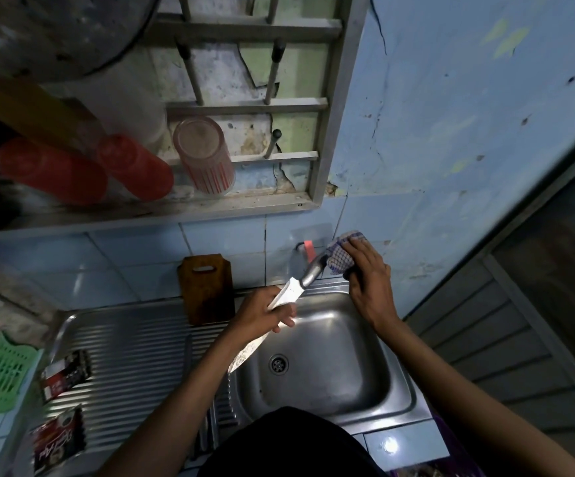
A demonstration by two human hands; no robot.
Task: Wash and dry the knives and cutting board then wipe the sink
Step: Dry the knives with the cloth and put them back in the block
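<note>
Blue tiles, cracked and stained, back the steel sink [320,342] I stand over, with a metal rack of upturned cups fixed to the wall above. My left hand [262,313] grips the knife [287,296] round the middle of its blade, fingers curled over the flat of it. The knife's long axis runs on a diagonal: its tip points down and toward me, past my wrist and over the near-left rim of the basin, while its metal handle [311,271] climbs up and away to the right, toward the wall. My right hand [365,270] meets it there, holding a checked cloth [339,256] bunched round the handle's far end, fingers pressed over the fabric.

So the cloth hand is at the far end and the blade lies between my two hands. To dry the rest, I judge the cloth must travel down the axis toward my left hand, which would have to shift its hold first; the edge is the risk.

Against the tiles left of the basin the wooden cutting board [206,290] stands upright on the ribbed drainboard [134,356], nearer my left hand. I see no water running.
</note>
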